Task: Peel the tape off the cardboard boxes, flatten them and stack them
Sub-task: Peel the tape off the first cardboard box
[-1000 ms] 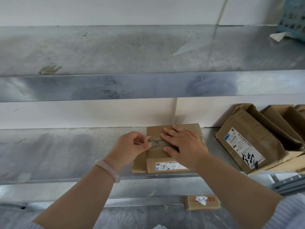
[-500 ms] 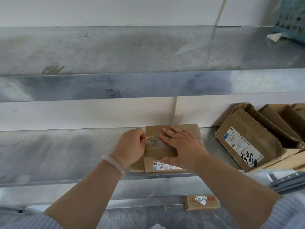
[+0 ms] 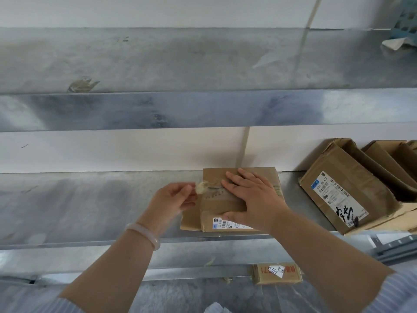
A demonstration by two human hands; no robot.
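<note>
A flattened brown cardboard box (image 3: pixel 216 199) with a white shipping label lies on the middle metal shelf (image 3: pixel 90 199). My right hand (image 3: pixel 252 199) lies flat on top of it, fingers spread, thumb at its near edge. My left hand (image 3: pixel 173 197) is just left of the box and pinches a crumpled end of clear tape (image 3: pixel 202 187). The tape is lifted off the box's left edge, and its other end still sticks to the cardboard near my right fingertips.
Several open cardboard boxes (image 3: pixel 347 188) lean together at the right end of the same shelf. A small box with red print (image 3: pixel 276 273) sits on the lower shelf. The upper shelf (image 3: pixel 180 64) carries a blue basket (image 3: pixel 406 16) at far right.
My left hand has drawn away to the left from the box edge, pulling the pinched tape end up and off the cardboard. My right hand stays pressed on the box.
</note>
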